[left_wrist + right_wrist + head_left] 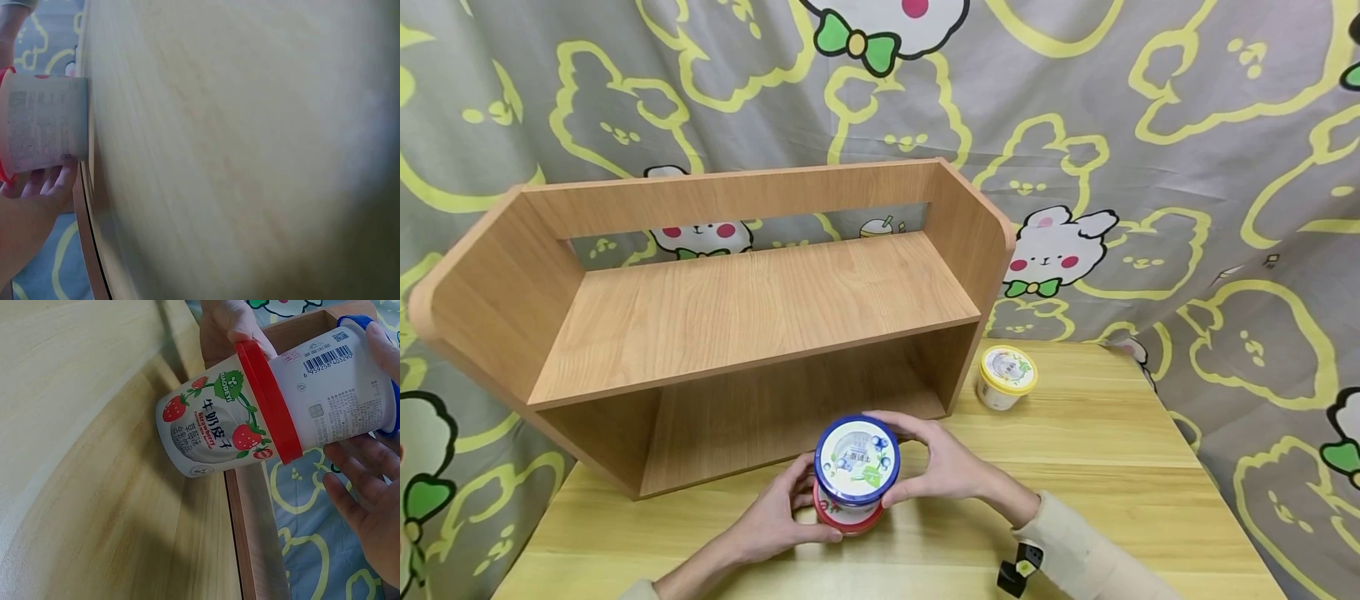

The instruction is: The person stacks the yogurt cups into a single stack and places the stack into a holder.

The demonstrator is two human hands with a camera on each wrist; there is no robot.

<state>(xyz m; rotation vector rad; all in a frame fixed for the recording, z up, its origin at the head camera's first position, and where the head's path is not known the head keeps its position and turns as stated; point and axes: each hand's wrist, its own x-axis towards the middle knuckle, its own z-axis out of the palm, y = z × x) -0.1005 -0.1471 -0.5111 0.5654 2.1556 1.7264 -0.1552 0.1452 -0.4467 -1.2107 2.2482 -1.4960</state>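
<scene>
A tub with a blue lid (pixel 857 460) and blueberry pictures stands stacked on a strawberry tub with a red lid (pixel 856 527). My right hand (pixel 942 460) grips the upper tub, thumb on the near side and fingers round the far side. Lower down, my left hand (pixel 777 515) holds the strawberry tub from the left. The right wrist view shows the base of the white blue-lidded tub (pixel 337 387) meeting the red lid, with the strawberry tub (pixel 209 422) upright on the table. Fingers press the strawberry tub's wall (pixel 47 122) in the left wrist view.
Behind the hands stands a two-level wooden shelf (pixel 760 308), its lower front edge close to the tubs. A yellow-lidded tub (pixel 1007 375) sits right of it on the wooden table (pixel 1097 467). Patterned curtain (pixel 1075 167) hangs at the back and sides.
</scene>
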